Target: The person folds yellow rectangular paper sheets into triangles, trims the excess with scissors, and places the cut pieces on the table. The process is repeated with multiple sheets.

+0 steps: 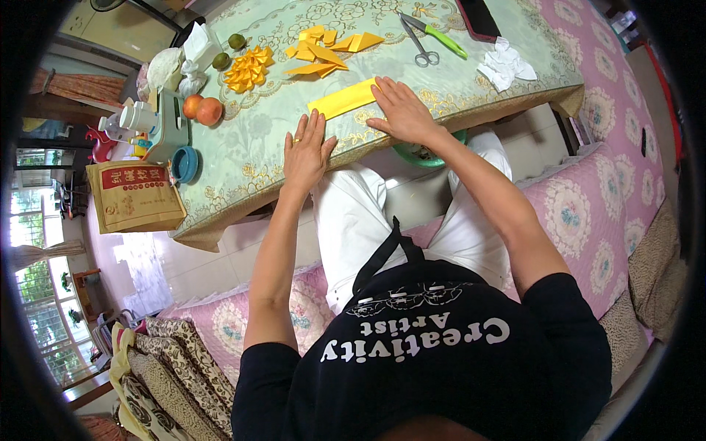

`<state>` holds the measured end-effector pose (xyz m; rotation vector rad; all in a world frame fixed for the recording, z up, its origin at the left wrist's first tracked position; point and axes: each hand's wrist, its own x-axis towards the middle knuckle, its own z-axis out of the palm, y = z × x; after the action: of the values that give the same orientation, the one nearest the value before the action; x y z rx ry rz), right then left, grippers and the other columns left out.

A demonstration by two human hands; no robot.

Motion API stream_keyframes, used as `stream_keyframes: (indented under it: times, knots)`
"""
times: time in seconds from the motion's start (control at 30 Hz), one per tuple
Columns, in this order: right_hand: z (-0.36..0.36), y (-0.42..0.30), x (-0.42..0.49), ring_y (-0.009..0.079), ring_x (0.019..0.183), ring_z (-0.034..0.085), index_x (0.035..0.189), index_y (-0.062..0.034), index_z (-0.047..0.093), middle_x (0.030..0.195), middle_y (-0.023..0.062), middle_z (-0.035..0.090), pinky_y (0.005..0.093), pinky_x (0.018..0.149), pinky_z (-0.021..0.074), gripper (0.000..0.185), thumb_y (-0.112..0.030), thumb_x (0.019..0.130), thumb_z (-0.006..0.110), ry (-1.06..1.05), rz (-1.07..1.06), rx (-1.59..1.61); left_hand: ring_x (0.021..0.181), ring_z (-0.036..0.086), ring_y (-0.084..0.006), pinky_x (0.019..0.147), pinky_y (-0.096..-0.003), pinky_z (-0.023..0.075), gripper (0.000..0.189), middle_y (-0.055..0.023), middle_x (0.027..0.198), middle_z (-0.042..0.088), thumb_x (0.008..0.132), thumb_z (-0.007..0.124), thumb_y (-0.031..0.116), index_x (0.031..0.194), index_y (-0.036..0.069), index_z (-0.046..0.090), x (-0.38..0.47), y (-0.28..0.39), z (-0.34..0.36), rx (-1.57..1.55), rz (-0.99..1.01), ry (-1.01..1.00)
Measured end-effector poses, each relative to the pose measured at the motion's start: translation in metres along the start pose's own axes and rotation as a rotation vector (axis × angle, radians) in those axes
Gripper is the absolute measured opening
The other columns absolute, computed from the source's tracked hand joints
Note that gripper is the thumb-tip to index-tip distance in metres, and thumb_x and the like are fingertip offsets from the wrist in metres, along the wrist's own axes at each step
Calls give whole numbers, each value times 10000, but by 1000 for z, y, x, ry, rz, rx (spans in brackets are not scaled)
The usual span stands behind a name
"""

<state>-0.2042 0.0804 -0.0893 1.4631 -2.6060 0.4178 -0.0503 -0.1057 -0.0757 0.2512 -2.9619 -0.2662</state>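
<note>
A folded strip of yellow paper point(345, 100) lies flat on the table, close to its near edge. Fingertips of my left hand point(309, 146) rest at the strip's left end, palm down. My right hand point(405, 110) presses flat on the right end, its thumb out to the side. Neither hand grasps anything. Beyond the strip is a loose pile of folded yellow paper pieces point(317, 52). To the pile's left sits a pointed cluster of interlocked paper units point(248, 69). Scissors point(422, 47) and a green-handled knife point(444, 41) lie up and to the right.
The table has a patterned cloth point(248, 149). Orange-red fruits point(209, 112), green fruits point(221, 61), a blue bowl point(185, 165) and a brown paper bag point(135, 198) stand left. Crumpled tissue point(506, 63) and a phone point(479, 19) lie right. A green basin point(422, 157) is below the edge.
</note>
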Motion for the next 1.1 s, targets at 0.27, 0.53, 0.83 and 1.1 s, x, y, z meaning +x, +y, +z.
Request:
stream_keyframes:
  times: [0.27, 0.53, 0.83, 1.1]
  knots:
    - [11, -54, 81, 290, 1256, 321, 1202, -19, 460, 1308, 153, 404, 377, 1031, 254, 381, -214, 875, 437, 131, -225, 331, 1308, 252, -264, 1029, -516, 194, 516, -61, 1406, 308, 912, 385, 396, 1336, 104, 352, -1, -3, 5, 15, 20, 25]
    - [33, 5, 58, 264, 1231, 367, 1219, -26, 457, 1304, 132, 430, 368, 1022, 283, 381, -112, 855, 382, 161, -204, 30, 1290, 291, -268, 1016, -522, 220, 504, -68, 1379, 356, 905, 413, 377, 1328, 108, 368, -4, -7, 7, 29, 17, 73]
    - [13, 27, 41, 265, 1258, 328, 1251, -38, 427, 1343, 114, 385, 377, 1041, 245, 412, -179, 866, 380, 119, 16, -55, 1319, 207, -315, 1005, -571, 182, 568, -135, 1413, 268, 879, 455, 392, 1315, 43, 353, 32, 43, -9, 32, 66, 137]
    - [11, 25, 42, 251, 1268, 313, 1257, -52, 423, 1360, 101, 366, 371, 1051, 228, 397, -206, 897, 359, 71, 29, 5, 1337, 175, -267, 1053, -466, 165, 750, -164, 1434, 199, 854, 426, 505, 1357, -15, 230, 64, 52, 26, -74, 97, -52]
